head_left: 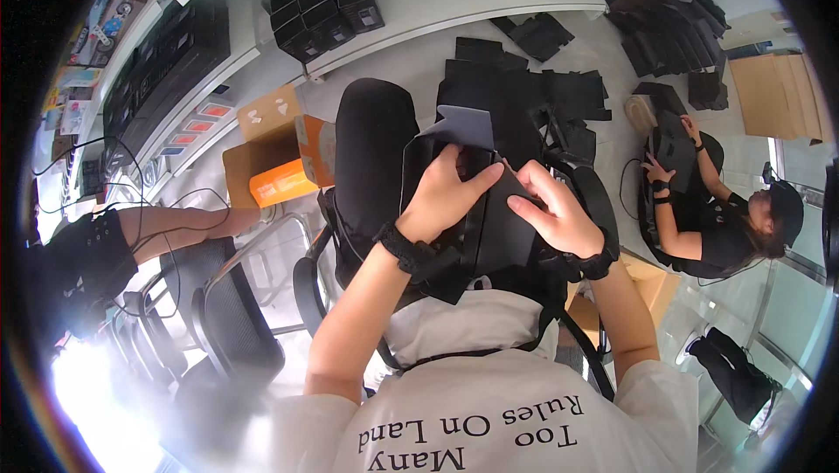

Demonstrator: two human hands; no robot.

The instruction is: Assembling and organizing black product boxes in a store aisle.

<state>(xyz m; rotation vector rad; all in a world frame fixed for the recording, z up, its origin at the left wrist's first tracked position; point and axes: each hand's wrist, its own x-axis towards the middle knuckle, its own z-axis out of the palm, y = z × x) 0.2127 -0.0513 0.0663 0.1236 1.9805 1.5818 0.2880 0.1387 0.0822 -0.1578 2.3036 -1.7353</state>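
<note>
“Over our lap [376,150], in the head view, how do we have the black box [511,233]?”

“Between our hands, seemingly resting on our legs so that they prop it.”

“And our left hand [441,198]?”

“It grasps the box by an edge, just beside the raised flap [468,128], likely to steady it.”

“Our right hand [559,215]?”

“Its fingers and thumb bend at the other side; we cannot tell whether they pinch anything.”

“Why do black sheets [577,93] lie ahead of us?”

“Probably to stay within our reach.”
</note>
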